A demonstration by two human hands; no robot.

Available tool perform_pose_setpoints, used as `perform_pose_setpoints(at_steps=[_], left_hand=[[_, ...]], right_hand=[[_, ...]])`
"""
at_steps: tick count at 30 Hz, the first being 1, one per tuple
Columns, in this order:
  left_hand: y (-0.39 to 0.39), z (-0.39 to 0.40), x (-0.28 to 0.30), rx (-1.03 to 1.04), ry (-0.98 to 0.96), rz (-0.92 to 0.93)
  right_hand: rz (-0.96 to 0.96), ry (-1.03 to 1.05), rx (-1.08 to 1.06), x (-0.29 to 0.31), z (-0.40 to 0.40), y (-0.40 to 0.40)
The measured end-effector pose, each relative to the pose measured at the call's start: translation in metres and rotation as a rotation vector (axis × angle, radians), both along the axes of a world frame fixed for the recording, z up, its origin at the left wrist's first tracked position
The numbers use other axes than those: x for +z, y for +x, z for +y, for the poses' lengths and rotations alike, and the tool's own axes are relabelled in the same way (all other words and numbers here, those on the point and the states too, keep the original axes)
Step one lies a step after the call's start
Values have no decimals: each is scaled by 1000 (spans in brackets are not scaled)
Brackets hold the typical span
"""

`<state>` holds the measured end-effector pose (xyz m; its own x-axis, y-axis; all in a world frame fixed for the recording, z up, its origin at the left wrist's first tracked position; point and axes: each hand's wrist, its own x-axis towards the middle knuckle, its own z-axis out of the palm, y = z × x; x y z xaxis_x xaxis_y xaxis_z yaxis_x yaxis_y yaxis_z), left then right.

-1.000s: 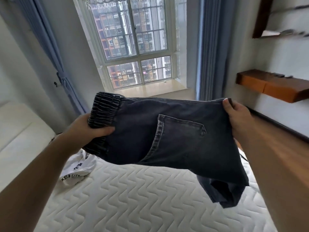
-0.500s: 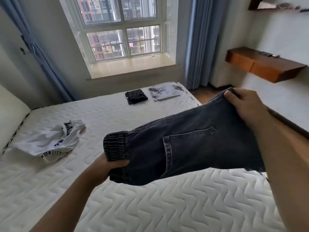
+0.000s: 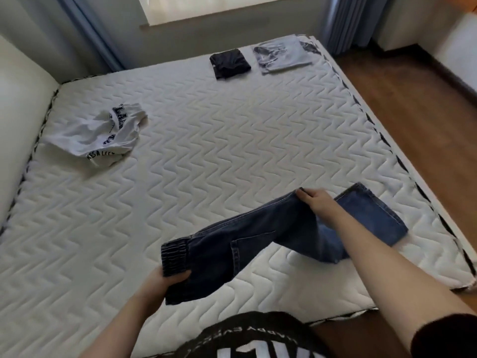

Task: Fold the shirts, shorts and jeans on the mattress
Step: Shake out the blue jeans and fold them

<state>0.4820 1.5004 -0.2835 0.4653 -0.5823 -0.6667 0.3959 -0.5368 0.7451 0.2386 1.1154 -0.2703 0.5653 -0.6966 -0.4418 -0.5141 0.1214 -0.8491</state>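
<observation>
Got the jeans [image 3: 260, 244] stretched low over the mattress [image 3: 206, 140]: left hand [image 3: 160, 282] fingers clamped on the elastic waistband, right hand [image 3: 318, 204] pinching the leg fold.

White shirt [image 3: 95, 135]: partial dark lettering "KESALIE", rest crumpled. Person's black top [image 3: 254, 339]: inverted "HAPPY EVER".

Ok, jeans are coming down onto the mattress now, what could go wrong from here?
1. The jeans have their leg end doubled back under the right hand, so it may bunch and crease when laid flat.
2. They lie close to the mattress near corner, so the loose leg could slide off.
3. The left hand holds only the elastic waistband; that grip could skew the fold.
</observation>
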Motion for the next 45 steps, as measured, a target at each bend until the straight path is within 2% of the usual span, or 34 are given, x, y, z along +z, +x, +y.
perform_pose_setpoints(at_steps=[8, 14, 23, 27, 34, 41, 45], left_hand=[[-5, 73, -31, 135, 73, 57], [14, 144, -64, 245, 110, 74], [83, 272, -110, 342, 185, 194], [125, 327, -136, 417, 228, 207], [201, 386, -168, 416, 300, 31], [293, 386, -177, 356, 395, -293], [315, 379, -180, 364, 496, -304]], right_hand=[[106, 10, 184, -24, 46, 50], [212, -4, 268, -44, 110, 102], [396, -45, 282, -78, 241, 197], [463, -36, 381, -116, 290, 260], [497, -65, 528, -167, 352, 364], [418, -94, 510, -179, 360, 431], [341, 35, 437, -172, 357, 436]])
